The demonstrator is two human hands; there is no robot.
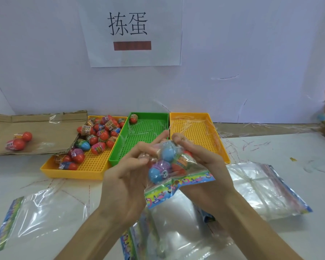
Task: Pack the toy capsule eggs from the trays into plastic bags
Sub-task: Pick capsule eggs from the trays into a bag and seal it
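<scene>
Bag (178,171) w/ several eggs (168,152) held above worktop (270,147), near side of green tray (143,128). Step, I'd judge: settle eggs, shut bag. Do well: keep open end up, push eggs deep, press air out before sealing. L hand (128,171) grip: fingers curled round eggs thru film. R hand (204,166) grip: fingers curled over bag's far end. Both forearms reach in from near edge. More wait in left yellow tray (71,173).

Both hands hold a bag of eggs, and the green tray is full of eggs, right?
No. The head view shows only one egg in the green tray, at its far corner. The left hand and right hand do hold the bag.
</scene>
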